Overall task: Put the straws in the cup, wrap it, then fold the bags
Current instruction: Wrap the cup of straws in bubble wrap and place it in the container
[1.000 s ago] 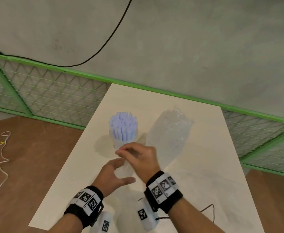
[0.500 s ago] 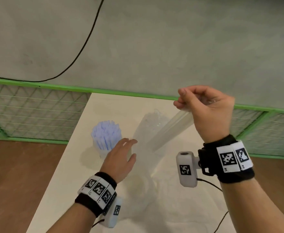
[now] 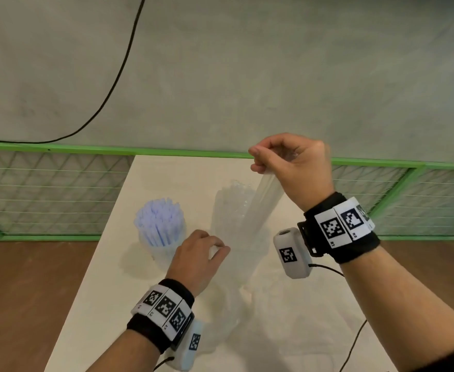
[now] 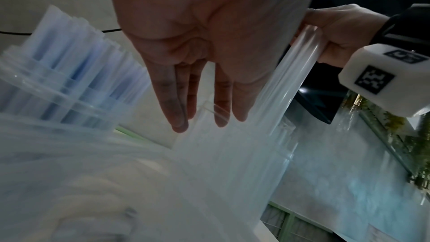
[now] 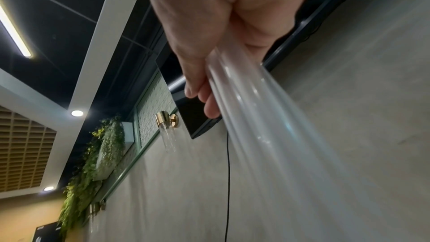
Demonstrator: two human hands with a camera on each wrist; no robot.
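A clear cup (image 3: 164, 248) packed with pale blue straws (image 3: 158, 218) stands on the white table (image 3: 166, 173), left of both hands. My right hand (image 3: 258, 159) is raised above the table and pinches the top of a clear plastic bag (image 3: 258, 210), which hangs stretched down to the tabletop. My left hand (image 3: 218, 245) is low beside the cup, its fingertips against the hanging bag. In the left wrist view the fingers (image 4: 179, 117) are straight, with the cup (image 4: 46, 87) at left and the bag (image 4: 291, 80) at right. The right wrist view shows the bag (image 5: 256, 117) bunched in my right hand (image 5: 204, 102).
A second crumpled clear bag (image 3: 234, 200) lies behind the held one. A green mesh fence (image 3: 59, 149) runs along the table's far edge below a grey wall. A black cable (image 3: 354, 339) trails over the table's near right part.
My right hand has lifted the bag from the tabletop to well above it. My left hand has moved right, off the table, to the hanging bag.
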